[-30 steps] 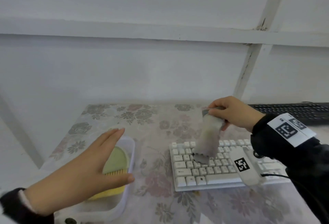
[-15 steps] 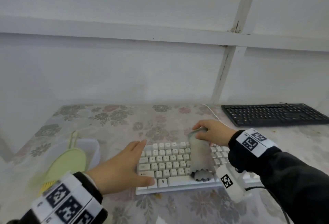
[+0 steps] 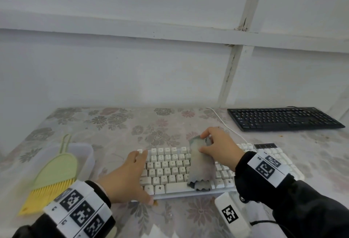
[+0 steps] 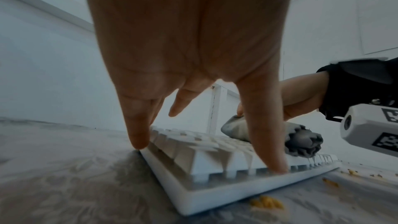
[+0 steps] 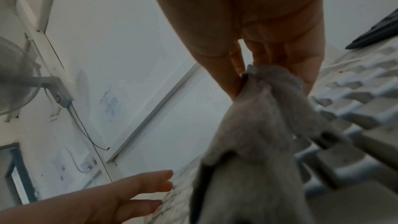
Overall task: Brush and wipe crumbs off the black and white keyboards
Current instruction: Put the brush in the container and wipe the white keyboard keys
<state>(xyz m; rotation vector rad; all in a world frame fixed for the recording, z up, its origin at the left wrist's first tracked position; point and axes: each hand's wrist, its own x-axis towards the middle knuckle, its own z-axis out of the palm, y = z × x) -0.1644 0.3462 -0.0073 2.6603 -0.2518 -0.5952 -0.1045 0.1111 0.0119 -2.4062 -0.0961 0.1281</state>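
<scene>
The white keyboard [image 3: 170, 169] lies across the middle of the flowered table. My left hand [image 3: 130, 177] rests spread over its left end, straight fingers touching the table at the far corner and the thumb on the front edge [image 4: 277, 164]. My right hand [image 3: 217, 147] pinches the top of a grey cloth [image 3: 201, 167] that trails down over the keys to the front row; the cloth [image 5: 254, 125] fills the right wrist view. The black keyboard [image 3: 283, 118] lies at the far right of the table, untouched.
A green brush with yellow bristles [image 3: 52, 173] lies in a clear plastic tub [image 3: 88, 154] at the left. Yellow crumbs [image 4: 267, 203] are scattered on the table in front of the white keyboard. A white cable [image 3: 224, 124] runs behind it. White wall panels stand close behind.
My left hand left the tub and came to rest on the white keyboard's left end. My right hand lowered the cloth from hanging above the keys until it lies on them.
</scene>
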